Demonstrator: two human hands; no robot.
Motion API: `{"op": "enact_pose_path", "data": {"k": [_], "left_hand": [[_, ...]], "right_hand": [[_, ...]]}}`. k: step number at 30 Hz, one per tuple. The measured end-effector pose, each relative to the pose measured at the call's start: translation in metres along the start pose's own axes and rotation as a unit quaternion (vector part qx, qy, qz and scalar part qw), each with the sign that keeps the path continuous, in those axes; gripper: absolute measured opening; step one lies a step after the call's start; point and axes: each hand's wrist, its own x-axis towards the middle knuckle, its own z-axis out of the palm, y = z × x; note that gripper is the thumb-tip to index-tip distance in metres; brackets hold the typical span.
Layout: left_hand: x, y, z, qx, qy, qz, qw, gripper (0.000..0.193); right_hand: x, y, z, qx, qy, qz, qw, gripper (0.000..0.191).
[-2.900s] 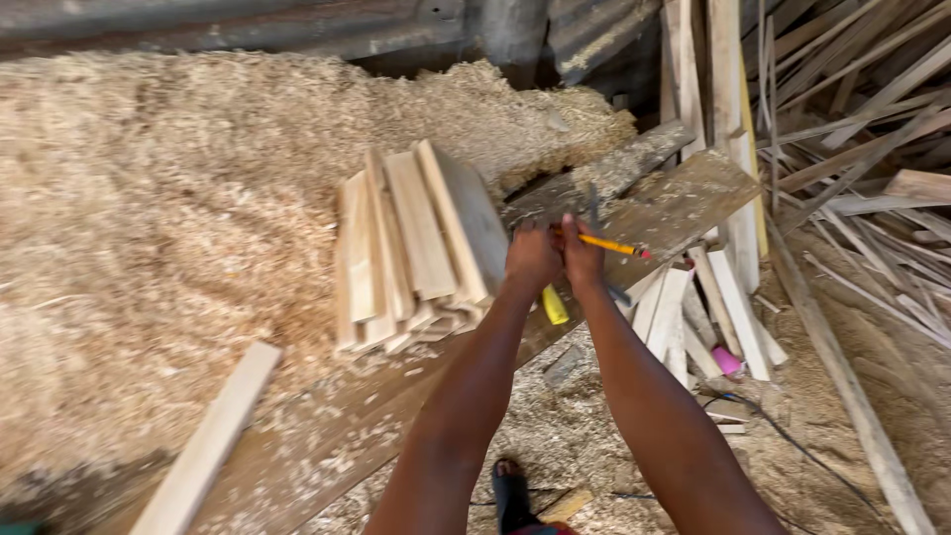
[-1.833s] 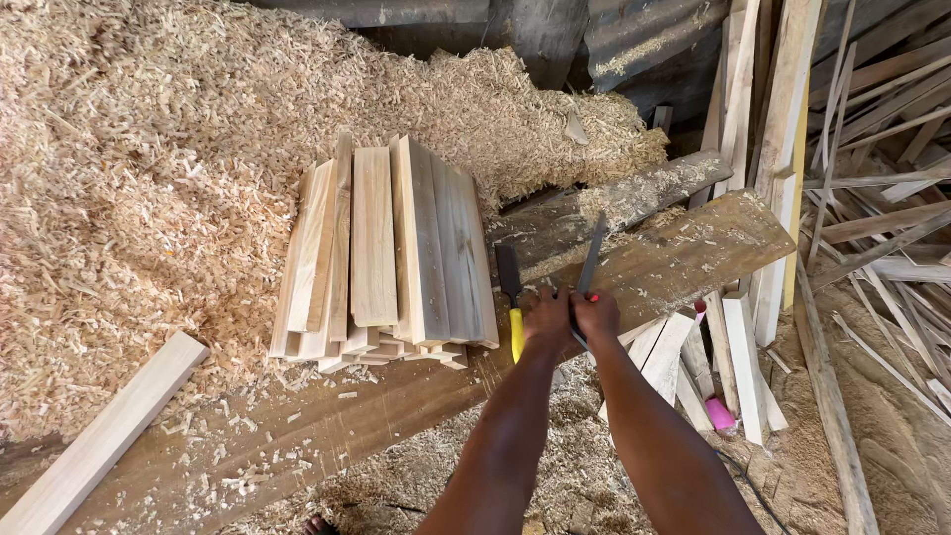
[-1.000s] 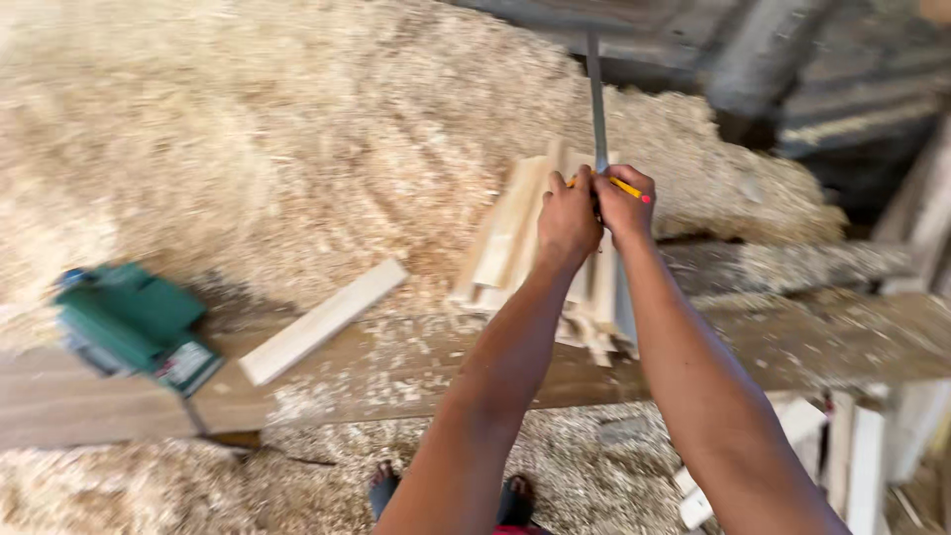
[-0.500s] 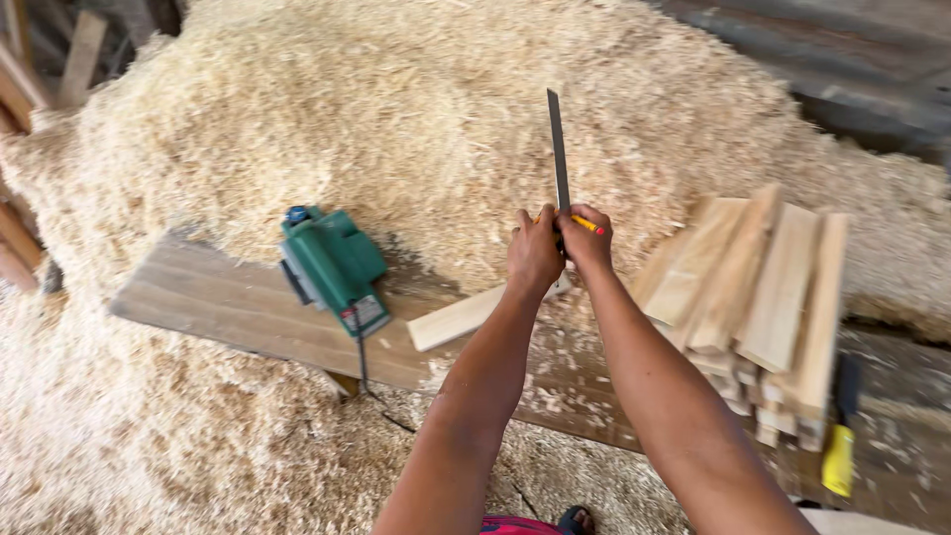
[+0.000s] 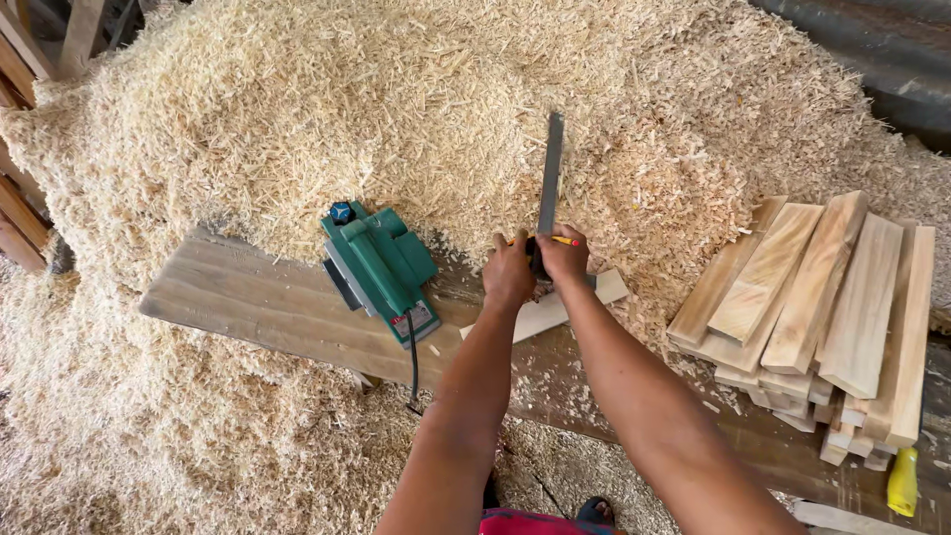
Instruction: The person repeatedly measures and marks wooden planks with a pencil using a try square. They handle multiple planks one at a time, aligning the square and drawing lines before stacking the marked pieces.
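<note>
While the view is swung leftwards compared with half a second ago, the green electric planer [image 5: 379,269] is brought from the left part of the frame towards its centre-left, and the stack of cut wooden slats [image 5: 814,307] is carried to the right edge. The judgement drawn from this is that the person's attention is being turned along the bench plank [image 5: 238,302] to the short wooden strip [image 5: 548,312] lying beside the planer, with the hands kept together above it as before.

At far left, dark timber offcuts [image 5: 20,213] are cut off by the frame edge. A great heap of pale wood shavings [image 5: 297,109] fills the upper left and centre. The planer rests on the plank, its black cord [image 5: 413,369] dropping over the near edge; where the cord ends is hidden.

At centre, the left hand [image 5: 509,273] is seen closed, pressed against the right hand; what it grips cannot be made out from behind. The right hand [image 5: 564,256] is closed around the dark handle of a try square [image 5: 550,178], whose grey metal blade stands upright towards the top of the frame, and an orange pencil [image 5: 561,240] is tucked between its fingers. The short strip lies on the plank just under both hands; whether it is touched cannot be told.

At lower right, a yellow object [image 5: 902,482] is partly cut off and cannot be identified. At the bottom edge, a foot and red cloth are barely seen.
</note>
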Motion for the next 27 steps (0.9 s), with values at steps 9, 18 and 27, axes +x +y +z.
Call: {"op": "enact_pose_path", "data": {"k": [9,18,27], "left_hand": [[-0.003,-0.018,-0.004,0.014,-0.022,-0.039,0.999,0.08],[-0.018,0.03,-0.023,0.022,0.106,-0.096,0.989,0.044],[0.015,0.066,0.014,-0.513,0.207,-0.05,0.832,0.027]], "right_hand": [[-0.001,-0.001,0.014,0.056,-0.032,0.092,0.994,0.021],[0.007,-0.024,-0.01,0.18,-0.039,0.134,0.974,0.017],[0.026,-0.042,-0.041,0.375,-0.044,0.141,0.915,0.019]]}}
